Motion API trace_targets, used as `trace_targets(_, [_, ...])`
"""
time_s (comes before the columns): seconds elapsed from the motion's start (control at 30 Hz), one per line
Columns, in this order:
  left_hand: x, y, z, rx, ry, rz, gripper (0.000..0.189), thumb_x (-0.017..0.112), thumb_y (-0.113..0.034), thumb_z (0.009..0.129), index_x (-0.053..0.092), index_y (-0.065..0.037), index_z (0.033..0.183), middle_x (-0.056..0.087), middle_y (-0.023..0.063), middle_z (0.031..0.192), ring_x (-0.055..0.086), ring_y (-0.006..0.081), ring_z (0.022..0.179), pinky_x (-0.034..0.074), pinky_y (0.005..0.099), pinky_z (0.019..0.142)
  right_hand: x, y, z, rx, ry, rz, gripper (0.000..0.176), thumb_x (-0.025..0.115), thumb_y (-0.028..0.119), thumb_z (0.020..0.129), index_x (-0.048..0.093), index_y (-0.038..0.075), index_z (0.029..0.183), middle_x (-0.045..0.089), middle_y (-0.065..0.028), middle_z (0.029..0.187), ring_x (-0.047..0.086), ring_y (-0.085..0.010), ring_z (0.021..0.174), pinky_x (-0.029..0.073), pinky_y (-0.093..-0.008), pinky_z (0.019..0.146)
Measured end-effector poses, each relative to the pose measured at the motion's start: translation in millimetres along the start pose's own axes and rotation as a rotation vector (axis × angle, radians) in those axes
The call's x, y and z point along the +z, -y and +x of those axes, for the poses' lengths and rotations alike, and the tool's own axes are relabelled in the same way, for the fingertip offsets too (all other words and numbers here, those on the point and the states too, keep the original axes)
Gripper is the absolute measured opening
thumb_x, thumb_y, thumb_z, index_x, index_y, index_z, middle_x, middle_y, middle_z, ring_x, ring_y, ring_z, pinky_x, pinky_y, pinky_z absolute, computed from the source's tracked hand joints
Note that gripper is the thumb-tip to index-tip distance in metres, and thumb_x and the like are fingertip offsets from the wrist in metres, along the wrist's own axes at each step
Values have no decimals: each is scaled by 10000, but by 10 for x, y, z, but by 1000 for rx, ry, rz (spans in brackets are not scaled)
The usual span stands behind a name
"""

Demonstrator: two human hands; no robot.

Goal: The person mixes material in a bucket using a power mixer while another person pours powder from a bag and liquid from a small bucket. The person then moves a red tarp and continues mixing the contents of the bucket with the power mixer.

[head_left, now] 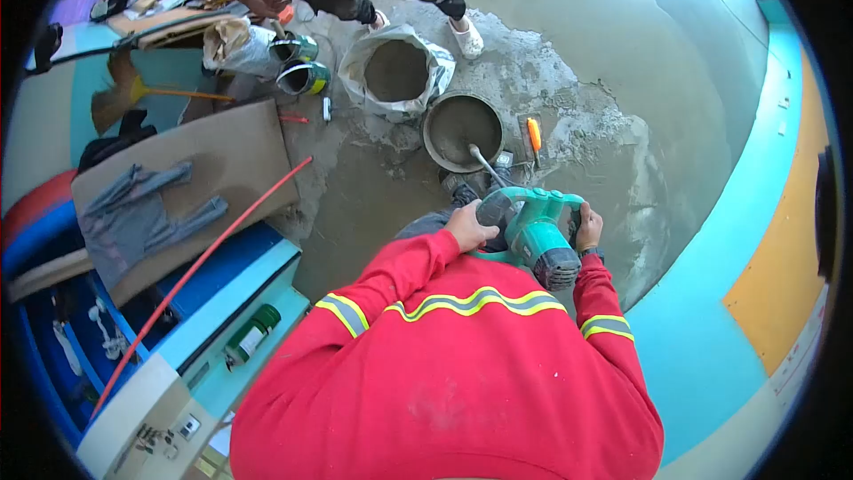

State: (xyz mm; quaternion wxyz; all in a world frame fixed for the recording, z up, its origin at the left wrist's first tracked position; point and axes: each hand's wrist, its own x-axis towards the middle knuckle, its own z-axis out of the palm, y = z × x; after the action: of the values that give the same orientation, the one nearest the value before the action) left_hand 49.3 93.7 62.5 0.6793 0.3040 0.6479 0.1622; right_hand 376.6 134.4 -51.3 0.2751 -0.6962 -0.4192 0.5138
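My left hand (469,228) is closed around the left side handle of a green electric mortar mixer (540,236). On its other side, my right hand (588,228) grips the right handle. The mixer's metal shaft (485,166) slants down into a round bucket (429,144) of grey wet mortar (462,127), which hides the shaft's lower end. The bucket stands on the floor just beyond my feet. To its right lies a trowel with an orange handle (534,134).
A white sack (442,80) of grey powder stands beyond the bucket, near another person's legs (450,0). Two green cans (305,79) are left of it. Cardboard (249,147) with a grey shirt (151,213), a broom (120,93) and a long red pole (204,262) lie left.
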Motion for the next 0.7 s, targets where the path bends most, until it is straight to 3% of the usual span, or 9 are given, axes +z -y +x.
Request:
trace_targets(0.07, [90,10,-23,0,5,-9,397,749,-188,730,593,1,1042,684,100,783,652,157,598,542,325,584,-91,-60,-68,4,-3,-2,592,507,566,942,639,16,768,532,-4,569,449,-89,449,318,-269,419])
trace_targets(0.17, [118,-1,54,39,16,27,397,742,-193,730,593,0,1043,682,101,773,655,157,604,543,322,591,-158,-175,-73,79,-16,24,616,527,567,932,665,-23,818,552,5,619,511,-89,544,396,-281,481])
trace_targets(0.53, [296,-39,211,16,56,113,531,742,-207,721,573,17,1172,680,109,738,649,163,559,543,331,573,-211,-459,-87,102,-57,105,618,536,597,916,666,5,794,548,-3,590,495,-87,506,360,-269,452])
trace_targets(0.7, [354,-38,216,20,53,105,433,746,-193,718,579,11,1061,669,115,728,645,180,544,532,336,542,-252,-424,-160,90,-99,55,625,532,593,917,676,-2,791,572,-15,596,507,-94,512,381,-275,474])
